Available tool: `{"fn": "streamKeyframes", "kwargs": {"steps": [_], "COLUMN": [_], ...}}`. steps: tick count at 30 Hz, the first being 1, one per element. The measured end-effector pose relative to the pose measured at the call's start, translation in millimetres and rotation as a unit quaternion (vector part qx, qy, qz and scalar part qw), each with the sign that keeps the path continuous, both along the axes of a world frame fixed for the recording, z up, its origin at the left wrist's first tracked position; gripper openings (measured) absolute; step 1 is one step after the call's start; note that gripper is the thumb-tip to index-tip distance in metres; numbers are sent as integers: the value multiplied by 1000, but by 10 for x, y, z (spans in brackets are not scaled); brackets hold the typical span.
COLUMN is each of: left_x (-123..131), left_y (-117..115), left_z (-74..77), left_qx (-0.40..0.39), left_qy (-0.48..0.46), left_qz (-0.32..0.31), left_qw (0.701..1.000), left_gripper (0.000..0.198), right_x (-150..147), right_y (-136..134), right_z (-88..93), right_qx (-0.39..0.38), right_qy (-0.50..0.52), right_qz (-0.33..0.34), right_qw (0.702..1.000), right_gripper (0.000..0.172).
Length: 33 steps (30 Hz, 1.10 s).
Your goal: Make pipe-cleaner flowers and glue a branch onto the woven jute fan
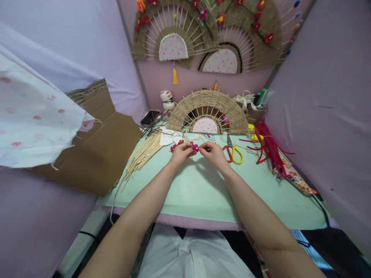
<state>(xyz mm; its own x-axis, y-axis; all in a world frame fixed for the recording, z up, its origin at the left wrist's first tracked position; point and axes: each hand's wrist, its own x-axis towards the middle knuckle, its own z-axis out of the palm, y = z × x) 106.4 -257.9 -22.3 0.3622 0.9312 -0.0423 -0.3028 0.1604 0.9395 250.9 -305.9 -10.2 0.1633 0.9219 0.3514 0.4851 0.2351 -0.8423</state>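
Note:
Between my hands, above the pale green table, is a small magenta flower (195,148) with a light centre. My left hand (182,152) pinches it from the left side. The fingertips of my right hand (213,151) are pressed together at its right edge; whether they grip a part of it is too small to make out. Several small red flowers (177,145) lie just behind my left hand. To the right of my right hand rest scissors (233,151) with one red and one yellow handle. A woven half-round fan (210,101) stands behind both hands.
Thin wooden sticks (144,151) lie at the left, beside a large cardboard sheet (95,154) and dotted cloth (37,112). Red and magenta fuzzy stems (274,152) are heaped at the right. Decorated fans (176,40) hang on the back wall. A pot with pens (256,112) stands back right.

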Motion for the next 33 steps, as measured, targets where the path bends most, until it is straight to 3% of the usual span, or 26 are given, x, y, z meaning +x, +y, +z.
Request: {"fn": "streamKeyframes", "kwargs": {"steps": [5, 10, 15, 21, 28, 33], "left_x": [-17, -25, -36, -42, -41, -29], "left_y": [-1, 5, 23, 32, 12, 9], "left_z": [-2, -15, -13, -40, -1, 22], "left_qx": [-14, -16, -5, -4, -23, -13], "left_qy": [-3, 13, 28, 22, -35, -50], "left_qz": [-16, -32, -37, -50, -39, -12], "left_qw": [1000, 999, 999, 998, 998, 999], "left_gripper": [18, 17, 20, 22, 22, 20], "right_x": [-28, -15, 13, -10, 1, -59], "right_y": [-19, -21, 9, -4, -1, -19], "right_z": [24, 22, -2, 58, 67, 66], "right_qx": [100, 133, 25, -64, -117, -141], "right_qy": [-143, -211, -65, 112, 189, 178], "right_qz": [5, 25, -2, 52, 17, 35], "right_qw": [985, 968, 998, 990, 975, 973], "right_gripper": [12, 13, 12, 22, 24, 25]}}
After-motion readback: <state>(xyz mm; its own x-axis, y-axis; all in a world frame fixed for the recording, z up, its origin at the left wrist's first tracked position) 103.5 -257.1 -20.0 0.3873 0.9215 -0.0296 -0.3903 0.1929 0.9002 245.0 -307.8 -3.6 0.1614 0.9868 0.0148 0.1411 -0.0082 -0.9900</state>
